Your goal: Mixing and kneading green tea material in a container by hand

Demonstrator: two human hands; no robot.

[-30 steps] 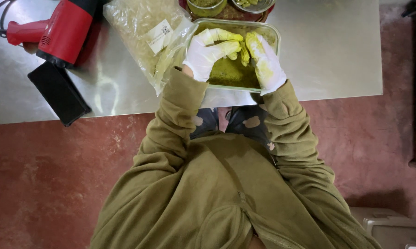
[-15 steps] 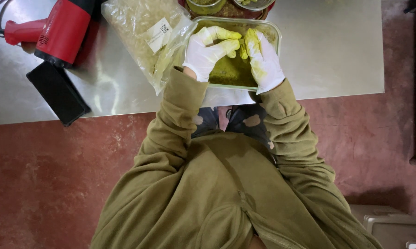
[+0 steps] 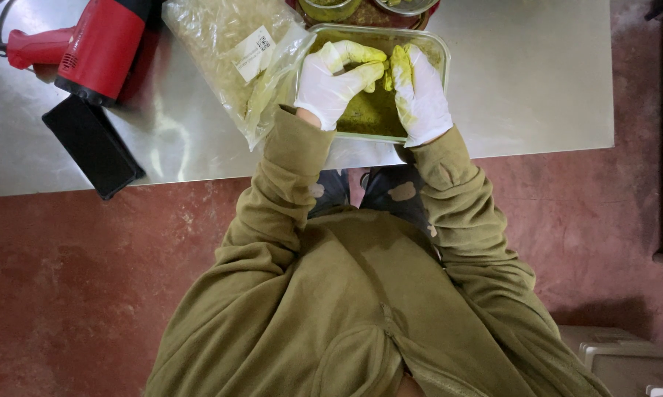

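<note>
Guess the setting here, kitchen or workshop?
Likely a small food-prep workspace: a steel table, gloved hands, left hand and right hand, in a tray of green paste, beside a clear bag and a red heat gun.

The steel worktop is carrying everything here, its near edge running straight above the red floor. A red power tool is lying at the far left, a flat black slab sitting just beside it near the edge. A clear plastic bag is resting in the middle, touching the clear rectangular container of green-yellow paste. Round bowls are standing just behind it.
</note>
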